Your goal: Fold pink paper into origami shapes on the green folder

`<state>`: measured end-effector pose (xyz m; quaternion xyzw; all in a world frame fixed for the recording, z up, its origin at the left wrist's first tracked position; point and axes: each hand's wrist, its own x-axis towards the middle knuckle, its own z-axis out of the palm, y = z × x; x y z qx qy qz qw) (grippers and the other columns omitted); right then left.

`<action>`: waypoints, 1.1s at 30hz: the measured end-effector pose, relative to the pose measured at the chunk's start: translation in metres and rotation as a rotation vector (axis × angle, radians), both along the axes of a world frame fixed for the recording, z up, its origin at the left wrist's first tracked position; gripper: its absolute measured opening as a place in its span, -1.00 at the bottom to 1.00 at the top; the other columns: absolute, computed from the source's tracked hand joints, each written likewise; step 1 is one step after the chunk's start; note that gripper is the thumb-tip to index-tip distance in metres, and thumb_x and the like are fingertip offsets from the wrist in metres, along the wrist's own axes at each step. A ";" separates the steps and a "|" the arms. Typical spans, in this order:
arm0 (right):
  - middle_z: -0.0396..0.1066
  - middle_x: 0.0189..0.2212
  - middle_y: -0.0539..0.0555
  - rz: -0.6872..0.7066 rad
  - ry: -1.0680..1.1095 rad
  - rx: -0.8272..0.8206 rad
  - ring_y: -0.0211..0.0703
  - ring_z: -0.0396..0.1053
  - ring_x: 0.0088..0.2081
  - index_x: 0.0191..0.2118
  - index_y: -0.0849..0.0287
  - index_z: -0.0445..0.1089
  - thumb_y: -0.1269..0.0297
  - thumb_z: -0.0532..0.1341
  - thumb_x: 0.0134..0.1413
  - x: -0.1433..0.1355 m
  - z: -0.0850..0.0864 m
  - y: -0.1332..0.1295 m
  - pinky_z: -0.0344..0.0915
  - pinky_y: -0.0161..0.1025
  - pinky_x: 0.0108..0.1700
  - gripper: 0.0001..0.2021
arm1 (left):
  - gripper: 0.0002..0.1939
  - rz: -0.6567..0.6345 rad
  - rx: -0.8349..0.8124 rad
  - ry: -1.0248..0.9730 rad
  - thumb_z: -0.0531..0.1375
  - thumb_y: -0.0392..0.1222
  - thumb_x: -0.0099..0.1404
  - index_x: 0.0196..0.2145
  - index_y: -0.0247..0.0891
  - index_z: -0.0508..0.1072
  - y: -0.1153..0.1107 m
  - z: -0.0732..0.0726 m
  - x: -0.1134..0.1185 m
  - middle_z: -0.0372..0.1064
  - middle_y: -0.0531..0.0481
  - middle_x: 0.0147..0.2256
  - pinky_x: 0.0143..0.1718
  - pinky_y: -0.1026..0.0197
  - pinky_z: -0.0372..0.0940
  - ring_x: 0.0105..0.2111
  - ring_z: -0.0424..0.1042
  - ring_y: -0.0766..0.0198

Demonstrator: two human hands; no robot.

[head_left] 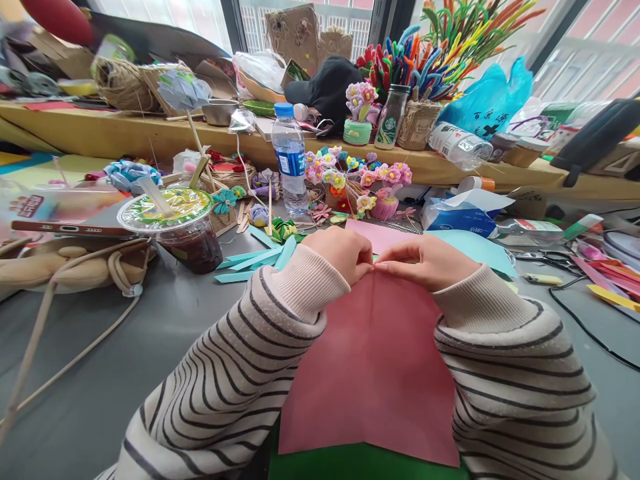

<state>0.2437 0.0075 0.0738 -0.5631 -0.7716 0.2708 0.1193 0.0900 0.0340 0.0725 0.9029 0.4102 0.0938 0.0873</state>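
Note:
A large red paper sheet [373,373] with a faint vertical crease lies over a green sheet [365,463] at the bottom centre. My left hand [341,253] is closed, its fingertips pinching the red sheet's far edge near the crease. Right beside it, my right hand [425,259] pinches the same edge between thumb and fingers; the two hands nearly touch. Beyond them lie a pink sheet [375,235] and a light blue sheet [475,248]. Several turquoise paper strips [255,259] are scattered left of my left hand.
A lidded drink cup [193,250] and a tan bag [40,270] stand left. Behind are a water bottle [293,167], crocheted flowers [385,200] and a blue tissue pack [460,217]. Scissors [555,260] and a black cable [585,333] lie right. A cluttered shelf [320,148] crosses behind.

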 end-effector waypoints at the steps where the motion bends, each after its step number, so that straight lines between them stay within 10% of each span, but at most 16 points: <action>1: 0.43 -0.46 0.04 -0.006 -0.003 0.003 -0.19 0.32 -0.39 -0.39 0.26 0.42 0.28 0.05 -0.09 0.000 0.000 0.000 0.18 -0.35 -0.38 -0.76 | -0.85 -0.001 0.002 -0.003 0.08 -0.16 0.01 -0.47 -0.16 0.43 0.000 0.000 0.000 0.39 0.04 -0.46 -0.47 0.29 0.14 -0.45 0.32 0.26; 33: 0.44 -0.45 0.03 0.010 0.000 -0.058 -0.17 0.34 -0.39 -0.37 0.21 0.43 0.19 0.06 -0.10 0.002 -0.001 -0.001 0.22 -0.34 -0.42 -0.72 | -0.79 -0.008 -0.055 0.068 0.08 -0.08 0.03 -0.44 -0.17 0.45 0.001 0.003 0.000 0.39 0.01 -0.47 -0.50 0.31 0.14 -0.47 0.32 0.27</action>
